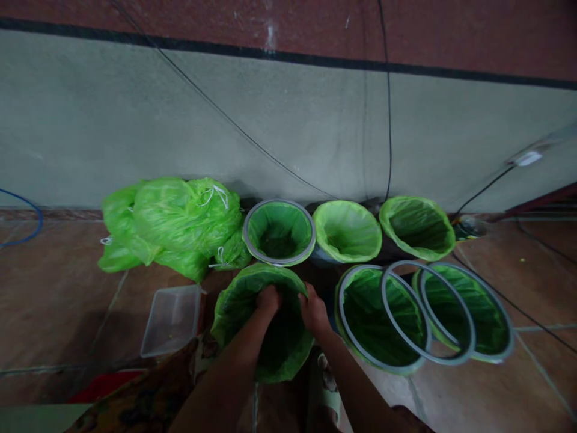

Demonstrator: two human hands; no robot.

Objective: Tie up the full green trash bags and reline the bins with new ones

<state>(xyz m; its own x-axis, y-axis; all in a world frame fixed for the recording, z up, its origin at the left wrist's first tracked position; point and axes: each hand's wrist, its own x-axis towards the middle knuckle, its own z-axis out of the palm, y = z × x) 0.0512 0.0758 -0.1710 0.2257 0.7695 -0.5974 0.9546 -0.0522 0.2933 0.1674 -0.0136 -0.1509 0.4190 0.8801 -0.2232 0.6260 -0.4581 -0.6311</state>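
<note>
Between my feet stands a bin lined with a green bin bag [234,300], its edge folded over the rim, with no ring on it. My left hand [270,297] reaches down inside it against the far wall; its fingers are hidden in shadow. On the right side of the rim, my right hand [314,311] grips the edge of the bag. Close to its right is another lined bin [360,319] with a grey ring pressed round its mouth. A loose grey ring [469,325] lies across that bin and a further ringed bin [498,319].
Along the wall stand a ringed bin [256,237] and two lined bins without rings, one pale green [347,225] and one darker [417,225]. Tied green bags [175,216] are heaped left. A clear plastic tub [171,319] sits on the tiled floor. Black cables hang along the wall.
</note>
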